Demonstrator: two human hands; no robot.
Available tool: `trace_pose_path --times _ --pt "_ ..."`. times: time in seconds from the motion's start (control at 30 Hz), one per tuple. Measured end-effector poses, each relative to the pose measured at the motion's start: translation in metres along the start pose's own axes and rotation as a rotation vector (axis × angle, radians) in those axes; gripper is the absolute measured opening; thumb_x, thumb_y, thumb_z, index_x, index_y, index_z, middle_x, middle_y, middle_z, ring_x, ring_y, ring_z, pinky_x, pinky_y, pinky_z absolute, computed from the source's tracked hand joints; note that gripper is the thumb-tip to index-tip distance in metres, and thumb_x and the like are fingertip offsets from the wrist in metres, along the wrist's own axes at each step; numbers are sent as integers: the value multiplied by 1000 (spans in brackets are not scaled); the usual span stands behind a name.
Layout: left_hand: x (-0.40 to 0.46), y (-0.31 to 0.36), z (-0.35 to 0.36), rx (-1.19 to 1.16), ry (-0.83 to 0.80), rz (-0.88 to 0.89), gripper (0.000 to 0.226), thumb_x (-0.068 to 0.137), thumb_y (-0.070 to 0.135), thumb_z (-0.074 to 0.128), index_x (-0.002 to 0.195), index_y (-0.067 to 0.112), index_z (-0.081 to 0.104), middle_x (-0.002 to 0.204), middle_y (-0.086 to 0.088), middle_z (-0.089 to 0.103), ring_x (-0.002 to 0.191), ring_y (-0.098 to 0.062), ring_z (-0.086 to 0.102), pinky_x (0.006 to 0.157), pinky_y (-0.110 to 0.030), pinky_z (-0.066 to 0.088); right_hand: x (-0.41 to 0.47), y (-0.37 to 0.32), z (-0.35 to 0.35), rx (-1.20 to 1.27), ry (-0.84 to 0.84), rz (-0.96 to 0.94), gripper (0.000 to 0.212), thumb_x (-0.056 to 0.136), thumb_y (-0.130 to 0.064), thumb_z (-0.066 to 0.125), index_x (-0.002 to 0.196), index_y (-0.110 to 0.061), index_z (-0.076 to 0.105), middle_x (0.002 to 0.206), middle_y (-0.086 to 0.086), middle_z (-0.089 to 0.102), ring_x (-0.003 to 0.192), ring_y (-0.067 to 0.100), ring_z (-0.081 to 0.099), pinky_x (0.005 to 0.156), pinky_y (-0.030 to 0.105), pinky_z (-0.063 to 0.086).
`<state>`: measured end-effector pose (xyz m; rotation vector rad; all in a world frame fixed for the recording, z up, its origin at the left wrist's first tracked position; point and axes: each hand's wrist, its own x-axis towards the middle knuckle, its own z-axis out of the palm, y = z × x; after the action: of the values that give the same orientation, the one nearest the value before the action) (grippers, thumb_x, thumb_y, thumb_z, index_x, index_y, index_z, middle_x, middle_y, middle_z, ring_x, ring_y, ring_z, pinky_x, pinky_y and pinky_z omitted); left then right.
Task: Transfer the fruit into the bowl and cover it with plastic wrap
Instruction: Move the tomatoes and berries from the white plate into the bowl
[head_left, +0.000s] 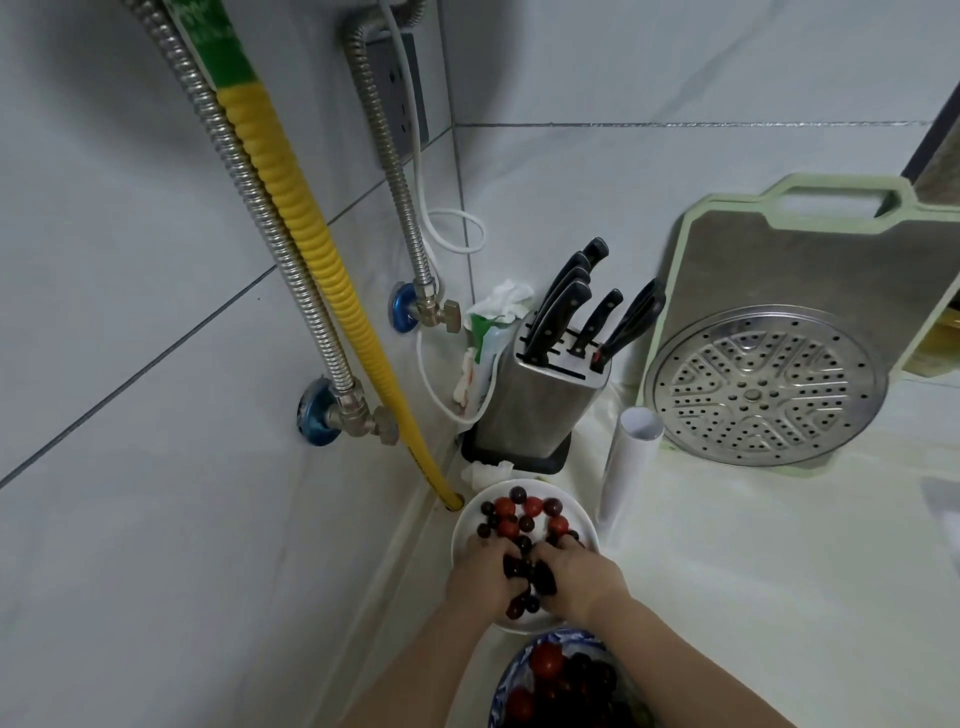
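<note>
Two hands down in the white plate (462, 525), cupped toward each other so the fruit gets scooped as a clump rather than picked piece by piece. Head view, the only one: left hand (480, 574) and right hand (584, 571) face inward, fingers curled and closed around a bunch of dark grapes (524, 571) pinched between them; a few grapes hang below the palms, so the hold looks loose, my read. More fruit sits on the plate's far half: red cherry tomatoes (506, 526) mixed with dark grapes, untouched. Blue-patterned bowl (506, 675) is just this side of the plate, nearly touching its rim, directly under the forearms, which makes sense: short carry, pull back and drop. Bowl already holds red and dark fruit, so the transfer looks partway done, maybe half. Plastic wrap roll (626, 462) stands upright just right of the plate, within reach for the cover step, not yet in use; can't tell if the film's end is free. Everything else is pushed back against the tiled wall: knife block (535, 405) behind the plate, steamer tray (763, 384) leaning on the green cutting board (810, 249), yellow hose (311, 228) running down into the corner by the plate. Risk: round fruit rolling off the white counter (753, 597) if the scoop opens before it clears the bowl rim.
</note>
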<state>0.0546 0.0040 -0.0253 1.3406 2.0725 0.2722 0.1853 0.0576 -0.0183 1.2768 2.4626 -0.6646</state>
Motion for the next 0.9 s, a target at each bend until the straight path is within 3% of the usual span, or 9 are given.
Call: trace_pose_path --times 0.17,0.33,0.57,0.73,0.9 --pt "5 -5 2 -64 0 -10 29 84 27 63 112 21 61 118 -2 60 102 -18 59 87 -31 50 3 -3 4 12 31 34 38 90 -29 47 128 -33 49 130 4 48 113 26 54 89 36 50" --pt "7 -7 4 -147 21 -22 27 87 14 59 114 15 63 117 -8 65 101 -23 63 87 -38 55 4 -6 8 -12 27 46 38 91 -28 48 128 -31 48 129 6 49 113 26 54 89 37 51" --pt "6 -7 -2 -130 -34 8 27 89 17 59 115 13 62 118 -7 64 102 -19 60 88 -28 49 2 -4 11 19 79 46 33 90 -27 46 122 -26 53 122 6 54 106 27 58 88 35 51" --pt "-4 -9 -5 -310 3 -31 26 87 16 64 113 15 62 107 -9 67 74 -14 61 61 -23 52 4 -6 6 -49 12 33 32 91 -23 47 123 -22 54 125 8 54 111 28 56 92 37 50" --pt "-23 -7 -21 -516 23 -7 26 85 18 68 111 19 64 86 6 63 57 -4 59 59 -17 52 -1 -2 4 26 84 -3 30 91 -26 47 119 -24 57 121 6 59 108 26 58 90 34 50"
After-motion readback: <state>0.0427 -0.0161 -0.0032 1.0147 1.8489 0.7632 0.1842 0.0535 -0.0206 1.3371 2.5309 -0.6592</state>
